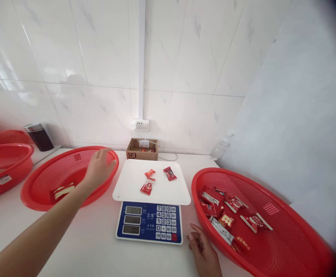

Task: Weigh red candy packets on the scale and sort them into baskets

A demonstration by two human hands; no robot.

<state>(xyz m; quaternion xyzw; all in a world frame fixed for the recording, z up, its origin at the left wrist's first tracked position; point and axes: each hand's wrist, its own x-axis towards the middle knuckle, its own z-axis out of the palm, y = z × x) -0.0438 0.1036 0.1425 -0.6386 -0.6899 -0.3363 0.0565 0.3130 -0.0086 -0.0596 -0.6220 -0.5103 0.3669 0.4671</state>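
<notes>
My left hand point(99, 169) reaches over the right side of a red plastic basket point(69, 159), fingers stretched out and nothing seen in them. Inside that basket lie some red and cream packets point(64, 191). My right hand point(203, 250) rests on the table between the scale and another red basket point(283, 204), its fingers loosely bent and apart, holding nothing I can see. Between my hands stands a digital scale point(149, 223) with a white pan point(130, 184). On the pan are a small orange-red packet point(149, 173), a red packet point(147, 186) and a dark red wrapped piece point(170, 173).
Several wrapped snacks point(227, 219) lie in the right basket. Behind the scale is a small cardboard box point(142, 154) below a wall socket point(142, 125). A dark cup point(40, 137) and another red basket point(7, 169) stand at left. A clear plastic bottle point(221, 147) is at back right.
</notes>
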